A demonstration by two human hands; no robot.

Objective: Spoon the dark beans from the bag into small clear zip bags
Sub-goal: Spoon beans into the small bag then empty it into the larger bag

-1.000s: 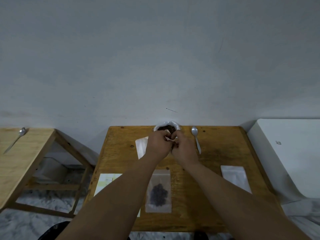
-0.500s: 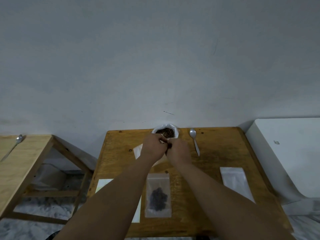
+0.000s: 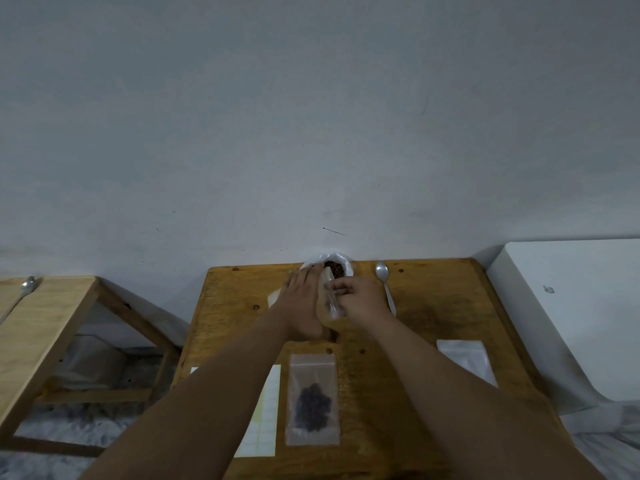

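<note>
A clear plastic bag of dark beans (image 3: pixel 335 268) stands open at the far edge of the wooden table (image 3: pixel 433 317). Just in front of it, my right hand (image 3: pixel 360 299) pinches a small clear zip bag (image 3: pixel 329 299) that hangs between my two hands. My left hand (image 3: pixel 301 303) lies beside it with fingers stretched toward the bean bag; whether it holds the small bag I cannot tell. A metal spoon (image 3: pixel 384 282) lies on the table to the right of the bean bag. Nearer to me lies a zip bag with dark beans in it (image 3: pixel 313 398).
A stack of small bags (image 3: pixel 465 360) lies at the right of the table, another peeks out left of my left hand, and a sheet of labels (image 3: pixel 266 410) sits front left. A second wooden table with a spoon (image 3: pixel 26 289) stands left; a white appliance (image 3: pixel 568 306) stands right.
My left hand has opened out from curled fingers to stretched ones. The small zip bag now hangs visibly between my hands, held by my right hand.
</note>
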